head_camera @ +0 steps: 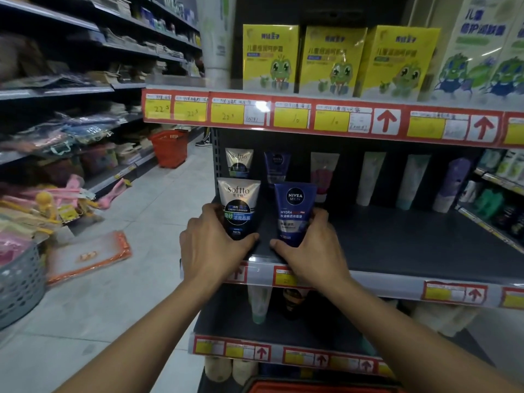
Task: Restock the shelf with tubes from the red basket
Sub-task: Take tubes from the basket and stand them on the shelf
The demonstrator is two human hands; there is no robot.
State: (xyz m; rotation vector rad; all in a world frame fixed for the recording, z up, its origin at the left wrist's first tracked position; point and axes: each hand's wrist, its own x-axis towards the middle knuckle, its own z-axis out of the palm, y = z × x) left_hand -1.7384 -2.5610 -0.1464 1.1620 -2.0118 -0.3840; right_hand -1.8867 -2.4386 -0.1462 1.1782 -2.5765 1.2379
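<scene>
Tubes both upright at the front edge of the shelf [397,245] — left hand [211,245] wraps the Softto tube [239,208], right hand [312,245] clasps the Nivea tube [295,214] just beside it. Long axes vertical, caps down; matching tubes stand directly behind each — a straight push back looks next.

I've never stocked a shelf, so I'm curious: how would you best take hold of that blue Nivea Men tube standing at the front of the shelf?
Grip the blue Nivea Men tube low on its narrow sides, near the cap it stands on, coming from the open shelf front. It stands upright and widens towards its flat top, so a low hold should keep it steady. The right hand is placed there now.
</scene>
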